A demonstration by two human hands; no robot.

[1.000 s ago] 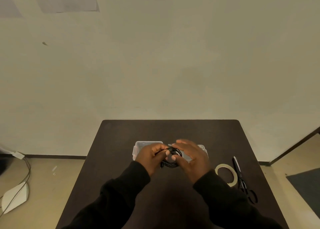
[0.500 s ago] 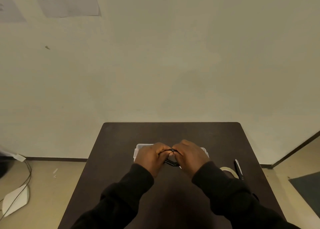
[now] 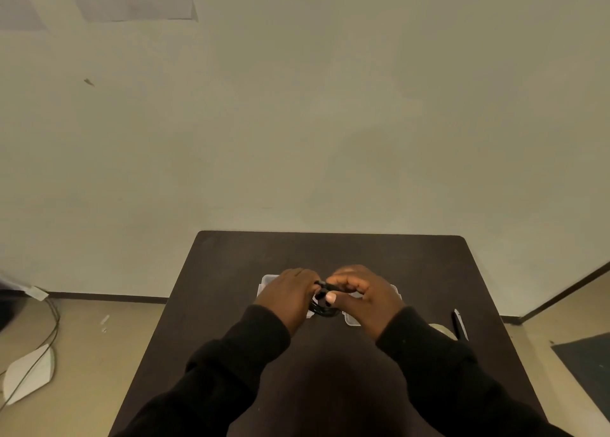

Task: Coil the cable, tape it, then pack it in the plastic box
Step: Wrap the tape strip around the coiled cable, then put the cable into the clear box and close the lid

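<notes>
Both your hands, left (image 3: 290, 296) and right (image 3: 369, 299), pinch the cable (image 3: 325, 308) coil.
Coil axis unclear, over the box (image 3: 351, 319); since before, your right thumb shows.

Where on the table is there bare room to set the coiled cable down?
Bare tabletop lies left of the plastic box, and between the box and the far edge. It is crowded at centre, where both hands hold the cable, and at right by the tape roll and scissors.

Bare table (image 3: 330, 251) lay open beyond the plastic box (image 3: 394, 290). Tape roll (image 3: 444, 330) and scissors (image 3: 460, 324) crowded the right edge.
</notes>
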